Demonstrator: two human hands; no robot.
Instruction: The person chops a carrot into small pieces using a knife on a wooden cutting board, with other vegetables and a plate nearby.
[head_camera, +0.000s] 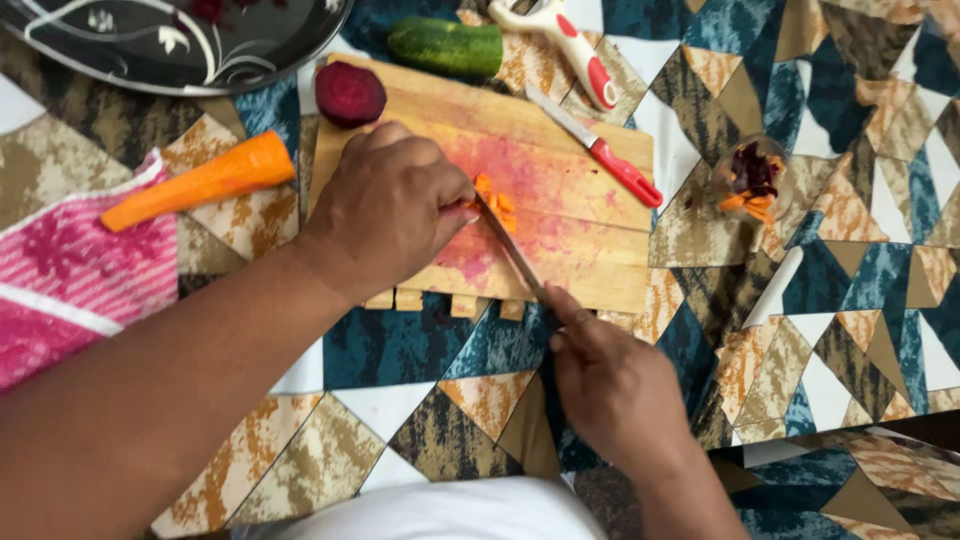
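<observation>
Orange carrot pieces (497, 203), small and cut, lying on the stained wooden slatted cutting board (560, 215), just beside the left hand's fingertips. Left hand (385, 205) curled down over the board, fingers bunched together pressing on the carrot bits. Long-bladed knife (510, 250) slanting from the pieces toward the near board edge, handle clamped in the right hand (610, 385), forefinger laid along the top. Farther back on the board: halved dark red beetroot (350, 93) and red-handled small knife (600, 150). Beyond the board: green cucumber piece (446, 47), white and red peeler (565, 40). Left of the board: whole orange carrot length (200, 182), touching pink striped cloth (70, 270). Right: small clear glass bowl (750, 180) with beetroot and carrot scraps. Dark patterned round plate (170, 55) at top left.
</observation>
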